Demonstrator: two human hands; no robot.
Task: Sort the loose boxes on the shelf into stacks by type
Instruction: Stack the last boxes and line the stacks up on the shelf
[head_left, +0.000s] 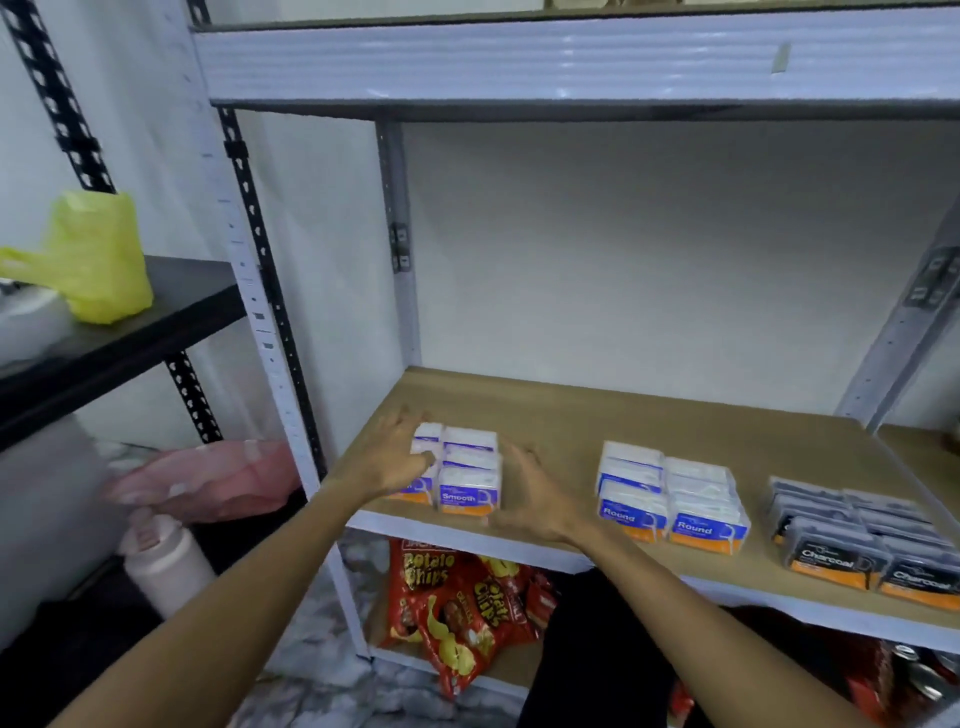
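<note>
On the wooden shelf (571, 415) stand three groups of small boxes. At the left are white-and-blue "Smooth" boxes (467, 480) in two stacks side by side. My left hand (397, 457) lies against their left side, thumb on the left stack, fingers spread. My right hand (524, 493) is at their right side, fingers apart, touching or nearly touching the right stack. In the middle sit two stacks of "Round" boxes (670, 499). At the right are dark "Charcoal" boxes (857, 540) in stacks. Neither hand lifts a box.
A grey metal upright (400, 249) rises at the shelf's back left. Red potato chip bags (457, 597) lie on the shelf below. A black shelf unit to the left holds a yellow plastic bag (93, 254). A pink bag (208, 480) and a pale bottle (166, 566) sit lower left.
</note>
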